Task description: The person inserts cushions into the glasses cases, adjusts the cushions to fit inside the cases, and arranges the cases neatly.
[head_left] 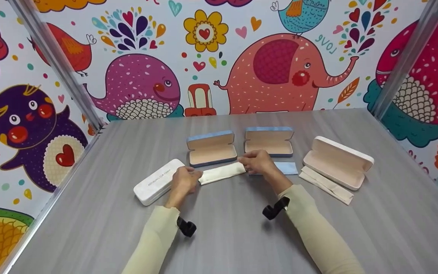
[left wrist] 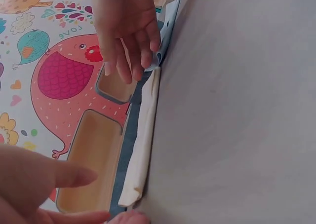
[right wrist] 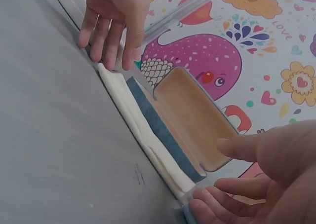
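A folded cream cloth (head_left: 222, 173) lies flat on the table, in front of an open blue glasses case (head_left: 211, 153). My left hand (head_left: 184, 181) is at the cloth's left end, fingertips close to its edge and thumb held apart from the fingers. At the right end is my right hand (head_left: 259, 163), its fingers loosely extended and its thumb raised in the right wrist view. Beside my left hand, partly behind it, lies a closed white glasses case (head_left: 156, 182). A folded light-blue cloth (head_left: 286, 168) is partly hidden by my right hand and wrist.
A second open blue glasses case (head_left: 268, 148) stands at the back, right of the first. Farther right, an open white glasses case (head_left: 335, 163) has a folded beige cloth (head_left: 326, 185) in front of it. Printed wall panels (head_left: 203, 76) border the grey table (head_left: 226, 236).
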`<move>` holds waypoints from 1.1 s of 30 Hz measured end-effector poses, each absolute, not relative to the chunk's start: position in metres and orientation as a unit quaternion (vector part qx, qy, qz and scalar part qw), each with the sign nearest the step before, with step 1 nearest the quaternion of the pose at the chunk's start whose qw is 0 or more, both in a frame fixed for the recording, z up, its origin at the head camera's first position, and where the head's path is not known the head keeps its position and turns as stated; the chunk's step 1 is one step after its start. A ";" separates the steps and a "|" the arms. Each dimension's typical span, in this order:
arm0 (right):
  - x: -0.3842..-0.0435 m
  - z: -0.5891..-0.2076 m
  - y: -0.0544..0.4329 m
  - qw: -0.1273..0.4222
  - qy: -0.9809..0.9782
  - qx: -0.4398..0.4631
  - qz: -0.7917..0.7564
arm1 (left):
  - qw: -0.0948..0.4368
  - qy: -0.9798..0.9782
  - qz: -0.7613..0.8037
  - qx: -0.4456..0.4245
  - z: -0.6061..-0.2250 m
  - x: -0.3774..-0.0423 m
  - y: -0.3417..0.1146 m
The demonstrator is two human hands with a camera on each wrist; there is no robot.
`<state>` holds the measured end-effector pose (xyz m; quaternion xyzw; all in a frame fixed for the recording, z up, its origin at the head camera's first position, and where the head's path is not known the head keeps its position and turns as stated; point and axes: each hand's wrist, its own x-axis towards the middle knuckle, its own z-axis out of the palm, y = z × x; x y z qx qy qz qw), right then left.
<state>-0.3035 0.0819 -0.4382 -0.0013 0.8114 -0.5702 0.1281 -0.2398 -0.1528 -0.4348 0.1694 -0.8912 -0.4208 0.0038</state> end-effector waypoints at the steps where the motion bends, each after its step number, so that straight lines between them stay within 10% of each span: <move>1: -0.304 -0.439 0.082 0.131 0.812 0.006 -0.569 | 0.006 -0.899 -0.408 0.162 -0.435 -0.240 -0.151; 33: -0.309 -0.454 0.068 0.071 0.892 0.010 -0.446 | 0.086 -0.953 -0.279 0.078 -0.446 -0.245 -0.142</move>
